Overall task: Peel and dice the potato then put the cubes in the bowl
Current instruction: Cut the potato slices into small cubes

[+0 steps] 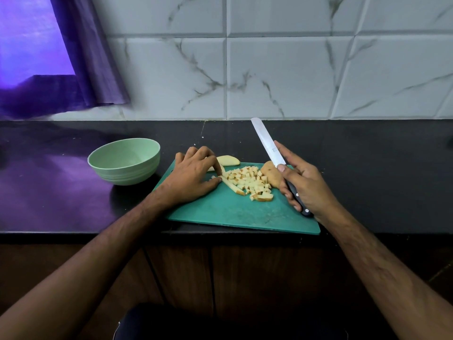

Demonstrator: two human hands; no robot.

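Marbled grey wall tiles [282, 69] fill the upper part of the frame, with a purple curtain [81, 57] hanging at the upper left over a bright window. Below them runs my black countertop [367, 168], glossy and catching a purple sheen on the left. My green cutting board [240, 212] lies at the centre, its near corner reaching the counter's front edge. Left of the board, just beside it, stands the pale green bowl [124, 161], upright, with no cubes visible inside. My right hand [304, 185] is wrapped around the dark handle of the knife [269, 143], index finger stretched along the blade, which is lifted off the board and points toward the upper middle of the frame. My left hand [193, 177] rests on the board's left side, fingers bent, thumb and fingertips pinching the end of a long potato strip [232, 186]. A heap of potato cubes [250, 181] sits mid-board, between my hands. An unpeeled potato piece [270, 175] lies at the heap's right, partly behind my right fingers. A pale potato wedge [228, 160] lies at the board's far edge.
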